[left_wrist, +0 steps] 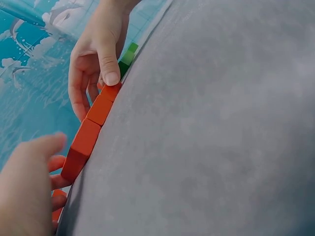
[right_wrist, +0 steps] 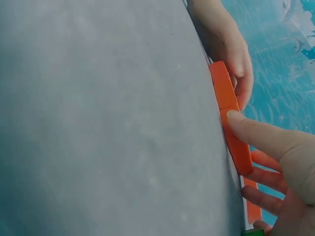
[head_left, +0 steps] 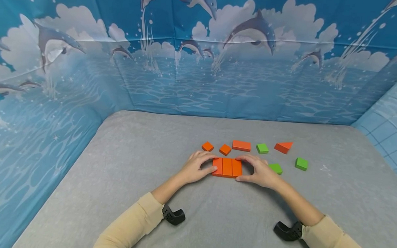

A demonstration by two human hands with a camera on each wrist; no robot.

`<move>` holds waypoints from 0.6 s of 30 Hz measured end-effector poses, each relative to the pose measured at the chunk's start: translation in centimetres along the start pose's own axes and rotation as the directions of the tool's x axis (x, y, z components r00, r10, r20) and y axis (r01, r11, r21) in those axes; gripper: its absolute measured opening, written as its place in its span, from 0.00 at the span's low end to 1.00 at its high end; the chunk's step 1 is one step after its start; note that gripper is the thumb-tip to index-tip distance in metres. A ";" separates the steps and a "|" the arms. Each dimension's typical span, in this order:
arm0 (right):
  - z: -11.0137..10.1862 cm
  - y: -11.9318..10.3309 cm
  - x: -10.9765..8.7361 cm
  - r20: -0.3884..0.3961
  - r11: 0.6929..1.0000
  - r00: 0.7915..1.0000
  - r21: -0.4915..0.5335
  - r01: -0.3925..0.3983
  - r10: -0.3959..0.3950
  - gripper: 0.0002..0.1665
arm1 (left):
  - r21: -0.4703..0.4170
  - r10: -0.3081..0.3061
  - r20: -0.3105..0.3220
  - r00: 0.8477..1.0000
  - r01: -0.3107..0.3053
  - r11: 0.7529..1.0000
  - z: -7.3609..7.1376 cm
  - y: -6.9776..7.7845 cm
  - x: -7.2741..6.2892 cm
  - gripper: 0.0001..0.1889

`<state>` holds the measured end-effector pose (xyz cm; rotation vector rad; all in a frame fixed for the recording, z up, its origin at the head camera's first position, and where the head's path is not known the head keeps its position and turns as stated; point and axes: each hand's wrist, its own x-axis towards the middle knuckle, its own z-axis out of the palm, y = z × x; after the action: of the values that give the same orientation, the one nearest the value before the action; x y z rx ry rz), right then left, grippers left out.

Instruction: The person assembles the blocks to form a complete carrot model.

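Three orange rectangular blocks [head_left: 227,167] lie side by side on the grey cloth, their long sides together. My left hand [head_left: 196,167] is at the left end of this row, its index fingertip by the back corner and its thumb over the left edge. In the left wrist view, that thumb [left_wrist: 54,142] is blurred and raised beside the end block [left_wrist: 81,147]. On the opposite end, my right hand [head_left: 261,172] pinches the rightmost block [right_wrist: 237,147], thumb on the near face and fingers behind it.
Behind the row lie two small orange blocks [head_left: 207,146] and a longer red-orange block [head_left: 241,146]. Farther right are a red-orange triangular block [head_left: 283,147] and green blocks [head_left: 262,148], one of them [head_left: 275,168] close by my right hand. A dolphin-print curtain [head_left: 200,84] borders the cloth.
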<state>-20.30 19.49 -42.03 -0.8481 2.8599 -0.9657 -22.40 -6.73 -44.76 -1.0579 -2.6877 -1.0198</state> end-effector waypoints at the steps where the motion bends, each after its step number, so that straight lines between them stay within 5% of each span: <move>1: -0.1 0.0 0.1 0.014 1.000 1.000 0.000 0.005 -0.005 0.38 | 0.001 0.003 -0.003 1.000 -0.003 1.000 0.0 0.0 0.0 0.22; 10: -1.9 -0.5 3.1 -0.015 0.997 1.000 0.073 0.007 -0.006 0.29 | -0.001 -0.005 -0.003 1.000 0.005 1.000 0.0 0.0 0.0 0.22; 18: -0.5 -0.7 5.6 -0.080 0.998 0.996 0.049 -0.032 0.036 0.26 | 0.001 -0.015 0.005 1.000 0.015 1.000 0.0 -0.2 0.1 0.22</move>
<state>-24.85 16.50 -40.36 -0.7710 2.8951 -1.0842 -22.60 -6.78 -44.88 -1.0432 -2.7037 -1.0197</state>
